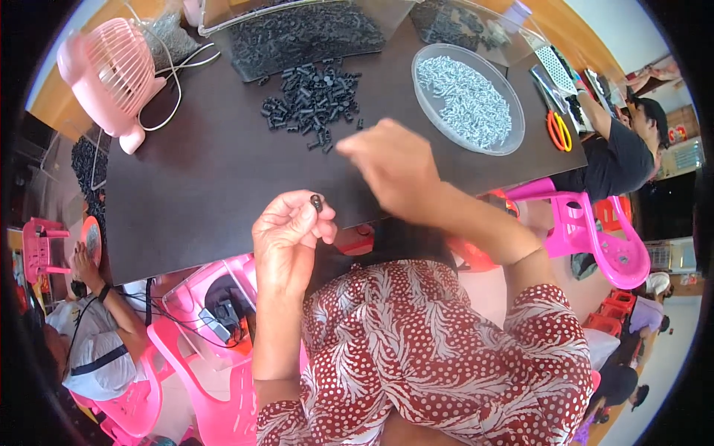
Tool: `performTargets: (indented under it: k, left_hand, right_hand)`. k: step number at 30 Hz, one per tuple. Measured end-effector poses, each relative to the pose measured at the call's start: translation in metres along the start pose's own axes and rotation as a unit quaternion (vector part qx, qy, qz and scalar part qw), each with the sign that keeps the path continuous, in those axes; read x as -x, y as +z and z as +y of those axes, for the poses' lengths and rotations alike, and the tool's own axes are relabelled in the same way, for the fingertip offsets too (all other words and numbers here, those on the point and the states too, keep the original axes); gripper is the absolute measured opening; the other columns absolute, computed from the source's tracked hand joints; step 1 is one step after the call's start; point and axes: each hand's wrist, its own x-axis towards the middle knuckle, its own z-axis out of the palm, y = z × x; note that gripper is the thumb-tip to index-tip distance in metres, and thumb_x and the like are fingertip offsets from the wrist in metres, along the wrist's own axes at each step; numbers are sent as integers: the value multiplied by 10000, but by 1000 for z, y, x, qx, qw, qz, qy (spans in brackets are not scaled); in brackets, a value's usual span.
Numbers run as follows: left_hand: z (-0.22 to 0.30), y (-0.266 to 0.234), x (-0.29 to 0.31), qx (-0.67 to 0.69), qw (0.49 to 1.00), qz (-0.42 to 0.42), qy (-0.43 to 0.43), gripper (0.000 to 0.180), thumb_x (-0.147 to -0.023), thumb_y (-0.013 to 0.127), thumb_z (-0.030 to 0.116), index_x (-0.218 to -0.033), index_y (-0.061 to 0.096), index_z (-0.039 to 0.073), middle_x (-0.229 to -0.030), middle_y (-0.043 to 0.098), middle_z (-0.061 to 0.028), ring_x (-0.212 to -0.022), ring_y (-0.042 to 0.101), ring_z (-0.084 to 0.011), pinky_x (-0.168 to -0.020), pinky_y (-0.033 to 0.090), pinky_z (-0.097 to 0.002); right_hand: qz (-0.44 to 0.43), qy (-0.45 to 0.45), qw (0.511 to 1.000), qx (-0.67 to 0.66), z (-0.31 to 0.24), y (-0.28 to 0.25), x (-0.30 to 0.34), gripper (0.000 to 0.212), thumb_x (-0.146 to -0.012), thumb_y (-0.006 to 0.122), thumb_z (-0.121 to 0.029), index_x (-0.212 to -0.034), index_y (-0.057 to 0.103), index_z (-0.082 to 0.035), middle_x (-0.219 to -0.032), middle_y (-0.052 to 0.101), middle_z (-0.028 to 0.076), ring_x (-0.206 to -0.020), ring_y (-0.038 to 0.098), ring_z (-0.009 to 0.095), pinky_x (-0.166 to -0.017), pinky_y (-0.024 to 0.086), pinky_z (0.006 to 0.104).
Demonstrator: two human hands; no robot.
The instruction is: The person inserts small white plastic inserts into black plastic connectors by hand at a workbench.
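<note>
My left hand [286,234] is raised near the front edge of the dark table, pinching a small black tubular plastic piece [317,203] between thumb and fingers. To its right, my right hand [398,163] hovers over the table, smeared by motion. Its fingers point left toward a loose pile of similar black pieces [303,104]; whether it holds anything is hidden by the blur. Small silver screw-like parts [465,100] fill a round clear tray [520,126] beyond my right hand.
A clear bin of black pieces [305,37] stands behind the pile. At the far left is a pink fan [111,70] with a white cable. Orange-yellow scissors [558,132] lie on the right. People sit at both sides, near pink chairs [595,245].
</note>
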Motion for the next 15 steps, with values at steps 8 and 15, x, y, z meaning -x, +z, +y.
performTargets:
  k: [8,15]
  left_hand:
    - [-1,-3,-3,9,1000,-13,17,140,-811,621,88,-911,590,-4,-780,601,-115,-607,517,-169,-552,409,-304]
    - [0,-2,-1,11,1000,-14,25,137,-811,621,87,-905,596,-9,-783,605,-116,-597,519,-170,-547,408,-307]
  right_hand:
    - [-53,-18,997,54,20,22,-3,142,-651,595,-73,-792,613,-80,-721,509,69,-726,508,259,-626,423,350]
    - [-91,-175,970,139,22,30,-11,100,-678,545,-144,-711,557,-50,-691,465,53,-708,455,213,-615,376,324]
